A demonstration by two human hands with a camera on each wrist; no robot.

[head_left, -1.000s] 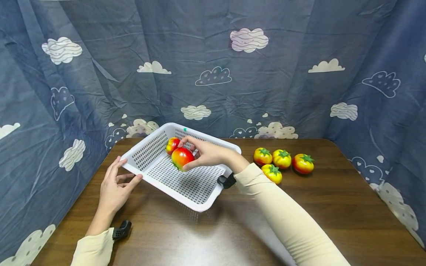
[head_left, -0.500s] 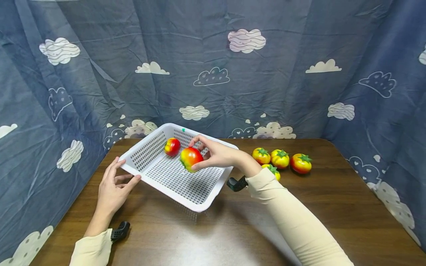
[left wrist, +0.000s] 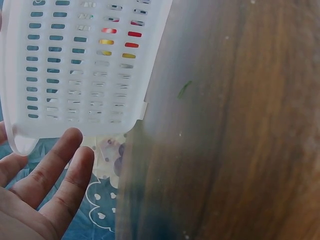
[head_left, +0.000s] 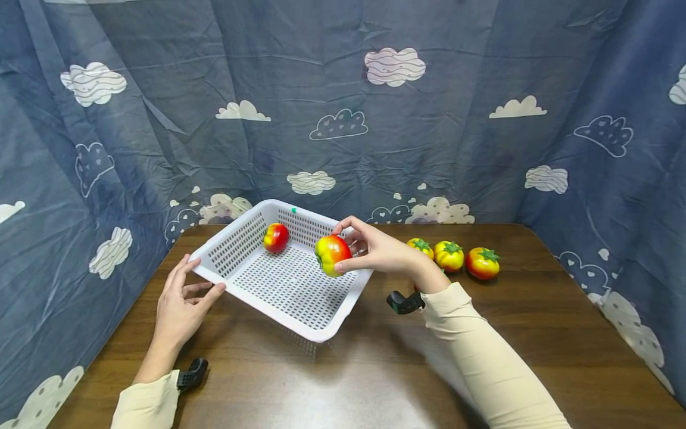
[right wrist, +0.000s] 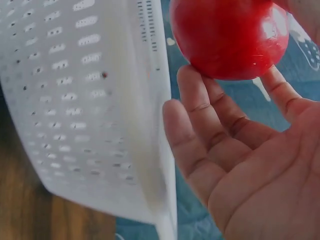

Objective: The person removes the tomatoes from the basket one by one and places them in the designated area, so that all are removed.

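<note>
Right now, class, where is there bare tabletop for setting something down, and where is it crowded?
Bare table lies in front of the basket, between both sleeves, and right of the rightmost fruit. Crowded: beyond the right wrist, where other fruits cluster.

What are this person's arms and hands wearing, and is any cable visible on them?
Long, cream-coloured, finely ribbed fabric sleeves, the left sleeve and right sleeve, end at the wrists. A small, black, hooked device sits at each cuff. Both hands are ungloved. No cable shows.
</note>
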